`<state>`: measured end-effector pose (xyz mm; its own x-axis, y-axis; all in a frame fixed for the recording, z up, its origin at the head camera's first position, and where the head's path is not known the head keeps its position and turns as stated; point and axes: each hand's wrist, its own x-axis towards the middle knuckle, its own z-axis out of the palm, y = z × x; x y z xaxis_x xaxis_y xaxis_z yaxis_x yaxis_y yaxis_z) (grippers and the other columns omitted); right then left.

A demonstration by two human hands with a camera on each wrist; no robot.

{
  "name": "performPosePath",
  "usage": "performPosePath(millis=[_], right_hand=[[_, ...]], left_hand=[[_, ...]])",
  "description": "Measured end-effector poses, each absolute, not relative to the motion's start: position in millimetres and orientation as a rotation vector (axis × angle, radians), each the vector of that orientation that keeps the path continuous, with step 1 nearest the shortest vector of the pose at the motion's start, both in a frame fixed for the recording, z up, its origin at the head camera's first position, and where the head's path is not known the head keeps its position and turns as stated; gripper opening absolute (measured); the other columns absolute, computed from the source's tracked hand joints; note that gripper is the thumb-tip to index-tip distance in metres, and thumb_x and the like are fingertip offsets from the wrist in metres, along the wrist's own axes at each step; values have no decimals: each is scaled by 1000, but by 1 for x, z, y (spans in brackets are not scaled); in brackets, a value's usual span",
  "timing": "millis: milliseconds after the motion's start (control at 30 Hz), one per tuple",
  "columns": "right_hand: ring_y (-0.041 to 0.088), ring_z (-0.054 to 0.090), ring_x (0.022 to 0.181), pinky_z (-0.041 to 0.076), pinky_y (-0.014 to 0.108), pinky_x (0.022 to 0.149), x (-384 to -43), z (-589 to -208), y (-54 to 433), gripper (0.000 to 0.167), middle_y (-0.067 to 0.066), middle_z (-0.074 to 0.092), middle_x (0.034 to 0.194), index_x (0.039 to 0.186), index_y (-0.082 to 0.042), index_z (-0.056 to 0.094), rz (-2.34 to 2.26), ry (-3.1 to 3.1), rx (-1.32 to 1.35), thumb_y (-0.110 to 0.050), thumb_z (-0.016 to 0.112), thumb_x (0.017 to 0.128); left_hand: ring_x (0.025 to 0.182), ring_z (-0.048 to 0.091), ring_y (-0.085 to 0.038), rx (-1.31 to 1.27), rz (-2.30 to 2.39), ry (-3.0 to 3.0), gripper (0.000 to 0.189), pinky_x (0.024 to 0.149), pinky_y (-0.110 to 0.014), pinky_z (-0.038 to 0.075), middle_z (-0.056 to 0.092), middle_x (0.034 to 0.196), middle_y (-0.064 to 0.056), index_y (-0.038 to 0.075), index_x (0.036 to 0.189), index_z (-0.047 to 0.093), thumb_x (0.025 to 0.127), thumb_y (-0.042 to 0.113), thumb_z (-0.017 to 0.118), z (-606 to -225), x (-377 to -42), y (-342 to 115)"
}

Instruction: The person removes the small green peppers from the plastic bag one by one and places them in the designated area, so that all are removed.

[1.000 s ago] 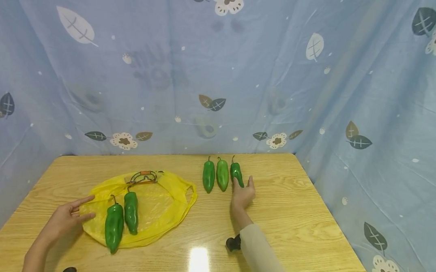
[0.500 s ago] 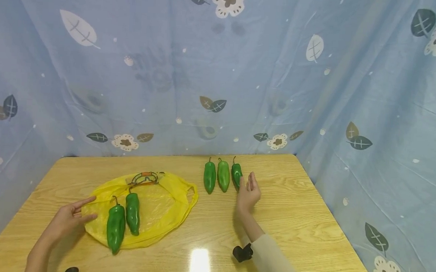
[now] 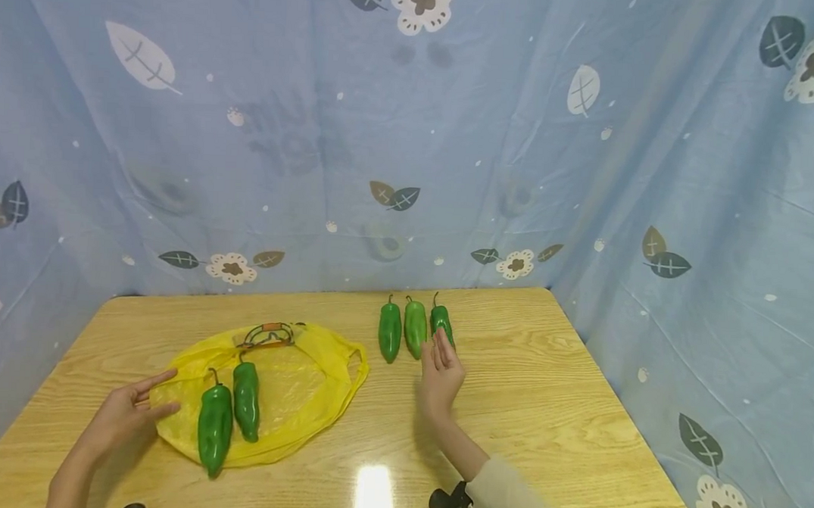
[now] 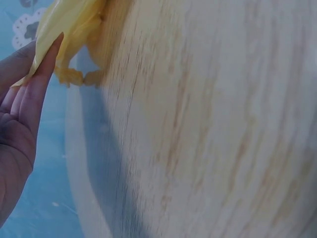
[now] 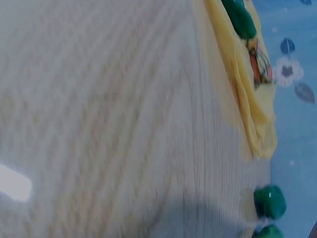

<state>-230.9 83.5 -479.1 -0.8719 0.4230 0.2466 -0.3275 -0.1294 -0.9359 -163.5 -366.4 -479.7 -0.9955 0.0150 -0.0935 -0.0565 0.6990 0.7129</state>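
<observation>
My left hand [image 3: 121,420] holds the left rim of a yellow plastic bag [image 3: 291,400] spread on the table. In the left wrist view the bag's film [image 4: 64,20] passes between my thumb and fingers. Two large green peppers, a left one [image 3: 214,431] and a right one [image 3: 246,402], lie on the bag. At the back stand three more in a row: a dark one [image 3: 390,330], a lighter one [image 3: 414,326] and a slim one [image 3: 440,318]. My right hand [image 3: 440,380] overlaps the slim pepper's lower end in the head view, fingers extended and holding nothing.
The wooden table [image 3: 543,411] has a glossy light reflection near its front. A blue curtain [image 3: 453,135] with leaf and flower prints hangs behind and beside it. Dark and orange marks [image 3: 270,335] show at the bag's back. A black wrist device [image 3: 451,504] sits by the right sleeve.
My right hand has left the slim pepper, swung right, then come back left and nearer me, its fingers drawn together. My left hand, the bag and the peppers look the same.
</observation>
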Motion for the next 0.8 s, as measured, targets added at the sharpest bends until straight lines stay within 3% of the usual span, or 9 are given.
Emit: performPosePath(millis=[267, 367, 500, 567, 800], right_hand=[[35, 41, 132, 40, 32, 102, -210, -477, 62, 45, 26, 45, 139, 134, 13, 46, 2095, -1710, -16, 2, 60, 92], [34, 43, 131, 41, 30, 101, -204, -477, 53, 44, 25, 47, 139, 133, 11, 48, 2122, -1716, 2, 0, 61, 92], [31, 44, 131, 40, 30, 101, -197, -478, 38, 43, 23, 48, 138, 132, 9, 50, 2190, -1715, 3, 0, 62, 92], [31, 44, 131, 40, 31, 102, -193, -478, 31, 43, 22, 48, 138, 133, 8, 50, 2224, -1722, 12, -1, 61, 92], [33, 43, 131, 39, 36, 103, -175, -483, 6, 45, 22, 48, 139, 133, 9, 49, 2269, -1801, 73, -6, 62, 93]], left_hand=[[119, 34, -63, -31, 1159, 2824, 74, 90, -65, 42, 26, 141, -42, -8, 143, 34, 91, 32, 67, -480, -163, -368], [119, 37, -62, -29, 1168, 2822, 75, 84, -55, 50, 27, 141, -43, -8, 143, 34, 91, 34, 67, -481, -162, -368], [120, 34, -62, -41, 1208, 2791, 76, 87, -57, 48, 24, 142, -42, -7, 145, 32, 91, 34, 67, -481, -160, -368], [120, 31, -64, -41, 1210, 2788, 77, 91, -67, 39, 23, 142, -43, -7, 145, 32, 91, 34, 66, -481, -160, -369], [118, 35, -64, -18, 1175, 2824, 75, 92, -66, 40, 26, 141, -42, -7, 144, 33, 91, 32, 67, -482, -162, -368]])
